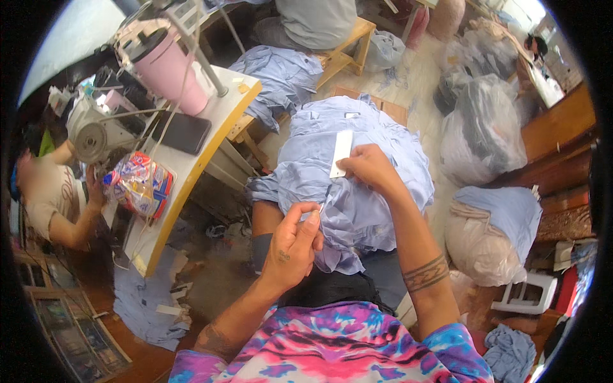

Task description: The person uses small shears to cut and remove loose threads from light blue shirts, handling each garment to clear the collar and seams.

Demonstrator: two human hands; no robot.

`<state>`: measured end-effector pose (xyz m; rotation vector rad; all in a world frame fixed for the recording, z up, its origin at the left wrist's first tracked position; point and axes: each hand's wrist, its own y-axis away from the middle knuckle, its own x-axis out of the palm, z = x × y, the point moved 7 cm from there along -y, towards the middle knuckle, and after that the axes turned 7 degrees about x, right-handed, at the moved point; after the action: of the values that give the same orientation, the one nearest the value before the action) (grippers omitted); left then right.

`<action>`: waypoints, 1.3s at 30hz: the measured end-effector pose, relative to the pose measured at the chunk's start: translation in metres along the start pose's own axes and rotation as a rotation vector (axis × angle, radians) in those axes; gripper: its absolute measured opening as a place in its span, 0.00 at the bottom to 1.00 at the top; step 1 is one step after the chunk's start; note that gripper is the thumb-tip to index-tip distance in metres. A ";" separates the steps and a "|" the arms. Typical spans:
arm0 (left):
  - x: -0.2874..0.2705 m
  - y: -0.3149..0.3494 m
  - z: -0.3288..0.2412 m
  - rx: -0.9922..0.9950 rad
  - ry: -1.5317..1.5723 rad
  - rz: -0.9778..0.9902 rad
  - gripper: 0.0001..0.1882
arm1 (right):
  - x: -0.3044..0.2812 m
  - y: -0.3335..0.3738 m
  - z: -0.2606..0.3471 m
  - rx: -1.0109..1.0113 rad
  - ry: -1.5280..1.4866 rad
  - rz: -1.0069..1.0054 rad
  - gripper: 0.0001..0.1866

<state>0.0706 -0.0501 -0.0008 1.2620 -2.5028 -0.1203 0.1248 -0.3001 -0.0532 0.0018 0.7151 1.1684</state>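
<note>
A large heap of light blue cloth lies before me over my lap, with several small slits or marks on its upper side. My right hand is closed in a pinch on the lower end of a white card strip, which lies flat against the cloth. Lower and to the left, my left hand has thumb and forefinger pressed together on a gathered edge of the same cloth. Something thin and pale shows at those fingertips, too small to make out. The other left fingers are curled in.
At left, a yellow-edged table carries a pink tumbler, a phone, a bread bag and a sewing machine. Another person sits beyond it. Stuffed plastic bags and a white stool stand at right.
</note>
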 end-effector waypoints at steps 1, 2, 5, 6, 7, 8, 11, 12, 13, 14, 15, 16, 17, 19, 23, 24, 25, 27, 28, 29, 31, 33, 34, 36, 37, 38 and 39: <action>-0.001 0.000 0.002 0.013 0.020 -0.017 0.19 | -0.009 -0.005 0.017 -0.110 0.188 -0.135 0.29; -0.004 0.000 0.006 0.025 0.046 -0.033 0.19 | -0.009 -0.005 0.040 -0.226 0.374 -0.259 0.28; -0.018 0.010 0.016 0.034 0.115 -0.093 0.18 | 0.022 0.028 0.145 -0.266 -0.009 0.078 0.25; -0.021 0.016 0.019 0.031 0.144 -0.105 0.18 | 0.029 0.028 0.152 -0.313 -0.033 0.105 0.25; -0.023 0.022 0.021 0.028 0.172 -0.118 0.18 | 0.037 0.028 0.156 -0.360 -0.058 0.135 0.26; -0.023 0.028 0.018 0.052 0.185 -0.098 0.18 | 0.044 0.027 0.159 -0.407 -0.082 0.161 0.27; -0.004 0.045 0.003 0.086 0.254 0.005 0.18 | 0.055 -0.017 0.079 -0.464 0.621 0.126 0.29; -0.004 0.052 0.000 0.076 0.283 0.016 0.18 | 0.072 -0.010 0.081 -0.487 0.700 0.170 0.27; -0.004 0.058 -0.001 0.064 0.312 0.030 0.18 | 0.092 0.001 0.079 -0.508 0.779 0.211 0.26; -0.003 0.063 -0.001 0.056 0.364 0.058 0.20 | 0.102 0.008 0.080 -0.522 0.855 0.242 0.24; -0.002 0.067 0.001 0.053 0.385 0.070 0.20 | 0.106 0.003 0.078 -0.516 0.798 0.276 0.23; 0.000 0.070 0.003 0.049 0.406 0.086 0.20 | 0.111 -0.005 0.071 -0.507 0.739 0.307 0.22; 0.002 0.070 0.003 0.048 0.426 0.109 0.20 | 0.111 -0.015 0.067 -0.497 0.683 0.330 0.22; 0.008 0.064 -0.005 0.069 0.435 0.146 0.20 | 0.074 -0.037 0.085 -0.470 0.408 0.182 0.18; 0.042 0.028 -0.030 0.158 0.403 0.269 0.20 | -0.064 -0.058 0.101 -0.250 -0.430 -0.032 0.11; 0.053 0.015 -0.040 0.191 0.389 0.300 0.20 | -0.099 -0.046 0.122 -0.303 -0.591 -0.101 0.11; 0.064 0.003 -0.053 0.225 0.375 0.332 0.19 | -0.133 -0.030 0.143 -0.362 -0.752 -0.170 0.10; 0.081 -0.013 -0.082 0.266 0.378 0.379 0.19 | -0.188 -0.001 0.178 -0.476 -0.848 -0.239 0.10; 0.089 -0.018 -0.095 0.294 0.380 0.411 0.19 | -0.213 0.007 0.182 -0.495 -0.884 -0.279 0.08; 0.094 -0.020 -0.105 0.322 0.378 0.436 0.19 | -0.224 0.016 0.181 -0.508 -0.904 -0.350 0.07; 0.098 -0.023 -0.100 0.290 0.366 0.437 0.19 | -0.232 0.031 0.150 -0.509 -0.937 -0.502 0.06; 0.097 -0.020 -0.071 0.232 0.381 0.446 0.19 | -0.222 0.027 0.077 -0.403 -0.897 -0.531 0.06; 0.090 -0.014 -0.057 0.179 0.404 0.429 0.19 | -0.199 0.021 0.049 -0.312 -0.822 -0.471 0.08; 0.076 -0.013 -0.010 0.071 0.477 0.362 0.19 | -0.136 0.037 0.006 -0.017 -0.739 -0.268 0.12; 0.070 -0.010 0.012 0.017 0.506 0.325 0.19 | -0.126 0.051 -0.012 -0.078 -0.541 -0.367 0.14; 0.068 -0.007 0.032 -0.058 0.544 0.284 0.19 | -0.118 0.070 -0.028 -0.143 -0.337 -0.464 0.15; 0.064 -0.003 0.043 -0.086 0.535 0.257 0.19 | -0.101 0.087 -0.042 -0.206 -0.136 -0.539 0.17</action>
<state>0.0235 -0.1054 -0.0251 0.7943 -2.1363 0.1522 0.0103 -0.3635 -0.0037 -0.2675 0.4325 0.7103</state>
